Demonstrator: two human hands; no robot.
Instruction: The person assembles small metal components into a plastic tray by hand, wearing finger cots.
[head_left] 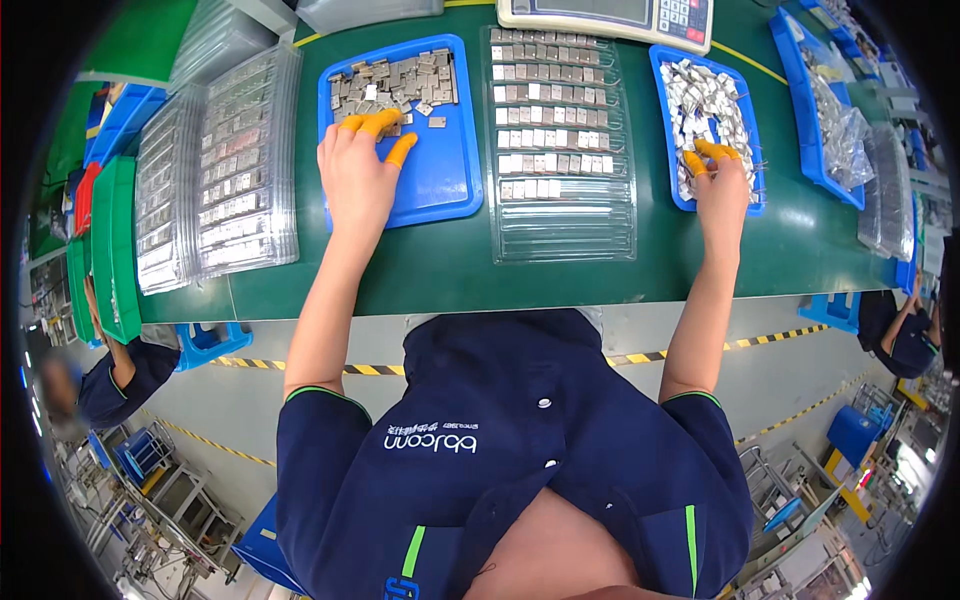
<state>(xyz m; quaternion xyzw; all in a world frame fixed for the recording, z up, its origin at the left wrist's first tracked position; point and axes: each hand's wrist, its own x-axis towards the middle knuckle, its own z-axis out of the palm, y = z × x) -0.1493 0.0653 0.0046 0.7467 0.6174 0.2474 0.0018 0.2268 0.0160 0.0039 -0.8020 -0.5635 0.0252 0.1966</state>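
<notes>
My left hand [358,170], yellow covers on its fingertips, reaches into a blue tray [435,185] of small flat metal connector shells [395,85]. Its thumb and forefinger are apart at the near edge of the pile, with nothing visible between them. On the right, my right hand [722,190] dips into another blue tray [660,70] filled with small white-and-metal connectors [705,100]. Its covered thumb and forefinger are slightly parted among the pieces. Between the trays lies a clear plastic blister tray [565,225] with rows of connector pieces [555,140]; its nearest grooves hold none.
Filled clear blister trays [245,170] stand at the left beside a green bin [115,250]. A scale [610,12] sits at the back. Another blue tray [825,120] holds bagged parts at the far right. Other people [125,380] sit at both sides.
</notes>
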